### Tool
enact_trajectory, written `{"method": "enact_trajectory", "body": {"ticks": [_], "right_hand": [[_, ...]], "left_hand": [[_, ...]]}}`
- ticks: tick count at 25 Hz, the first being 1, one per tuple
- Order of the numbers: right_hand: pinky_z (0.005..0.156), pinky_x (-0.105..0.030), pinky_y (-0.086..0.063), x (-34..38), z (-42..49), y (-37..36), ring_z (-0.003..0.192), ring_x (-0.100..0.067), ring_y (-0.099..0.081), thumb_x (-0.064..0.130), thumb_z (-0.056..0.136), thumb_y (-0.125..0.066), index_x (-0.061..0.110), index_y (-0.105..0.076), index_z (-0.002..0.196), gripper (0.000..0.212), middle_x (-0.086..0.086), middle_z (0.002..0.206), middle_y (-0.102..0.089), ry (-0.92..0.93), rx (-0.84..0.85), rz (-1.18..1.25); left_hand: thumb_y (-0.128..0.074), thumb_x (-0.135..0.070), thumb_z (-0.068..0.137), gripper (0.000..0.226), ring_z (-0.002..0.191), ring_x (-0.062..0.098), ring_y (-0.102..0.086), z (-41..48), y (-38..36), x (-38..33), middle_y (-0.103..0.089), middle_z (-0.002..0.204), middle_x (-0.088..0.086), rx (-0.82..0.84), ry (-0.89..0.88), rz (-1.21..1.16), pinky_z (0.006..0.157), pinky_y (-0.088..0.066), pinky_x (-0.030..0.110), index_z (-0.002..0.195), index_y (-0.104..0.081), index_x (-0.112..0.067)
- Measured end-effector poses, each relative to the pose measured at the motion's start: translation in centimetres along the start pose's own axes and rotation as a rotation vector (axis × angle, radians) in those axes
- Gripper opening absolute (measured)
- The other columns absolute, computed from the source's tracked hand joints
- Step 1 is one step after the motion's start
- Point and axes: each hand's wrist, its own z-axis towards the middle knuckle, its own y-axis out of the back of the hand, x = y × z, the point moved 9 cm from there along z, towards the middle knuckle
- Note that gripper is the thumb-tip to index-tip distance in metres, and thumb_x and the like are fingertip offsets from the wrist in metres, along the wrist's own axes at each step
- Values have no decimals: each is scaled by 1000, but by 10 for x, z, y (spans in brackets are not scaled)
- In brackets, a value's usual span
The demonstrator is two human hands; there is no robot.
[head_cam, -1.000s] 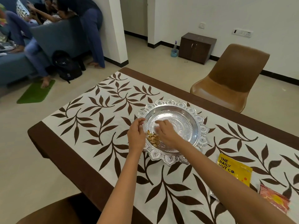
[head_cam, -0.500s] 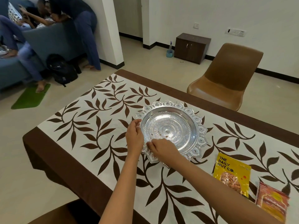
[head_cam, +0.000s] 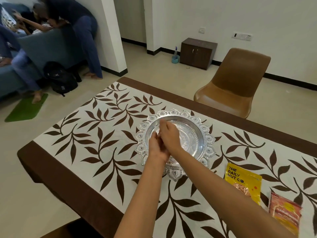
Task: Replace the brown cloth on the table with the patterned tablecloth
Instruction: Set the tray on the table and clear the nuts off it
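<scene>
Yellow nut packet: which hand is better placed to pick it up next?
Right, probably. The yellow nut packet lies right of the silver tray, nearer the right hand; the left hand would have to cross over it.

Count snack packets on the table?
2. The yellow packet lies right of the silver tray; the red packet lies right of that, nearer the camera. Others may sit out of view.

One patterned tablecloth (head_cam: 96, 134), one silver tray (head_cam: 173, 112), two hands (head_cam: 157, 149) (head_cam: 170, 135), two snack packets (head_cam: 242, 182) (head_cam: 284, 214) (yellow, red).
</scene>
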Motion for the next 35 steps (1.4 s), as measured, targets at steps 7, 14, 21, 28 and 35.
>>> {"method": "enact_trajectory", "body": {"ticks": [7, 14, 21, 28, 35], "right_hand": [[55, -17, -42, 17, -11, 4, 54, -3, -54, 26, 99, -50, 18, -62, 62, 39, 5, 59, -60, 169, 47, 13], [78, -16, -45, 30, -6, 15, 90, 5, -58, 19, 103, -38, 14, -61, 114, 26, 13, 103, -64, 231, 198, 34], [116, -28, 10, -66, -69, 26, 144, -7, 17, 45, 102, -12, 33, -11, 152, 51, 11, 158, 5, 462, 969, -1107], [117, -30, 12, -72, -18, 34, 145, -12, 17, 49, 99, -2, 21, 10, 151, 60, 5, 155, 21, 189, 813, -983], [110, -24, 11, -61, -56, -17, 135, -2, 20, 41, 103, -6, 19, 11, 152, 56, 11, 151, 20, 145, 998, -800]], "left_hand": [[-48, -28, 98, 24, 73, 13, -57, -1, -9, 5, -57, 70, 2, 51, 14, -123, 73, -48, 22, 83, -57, -13], [-40, -16, 100, 33, 61, 16, -62, 4, -3, -5, -61, 62, 8, 0, 75, -273, 58, -57, 26, 74, -58, -6], [-53, -2, 79, 9, 48, 11, -54, -8, 13, -56, -52, 58, 2, 110, -21, -426, 46, -49, 17, 74, -50, -9], [-49, -7, 93, 25, 60, 13, -56, -8, 18, -53, -54, 64, 5, 128, -60, -343, 54, -53, 18, 68, -53, -8], [-48, -7, 94, 22, 64, 13, -55, -4, 21, -54, -54, 68, 6, 125, -63, -341, 55, -54, 19, 72, -53, -8]]}}
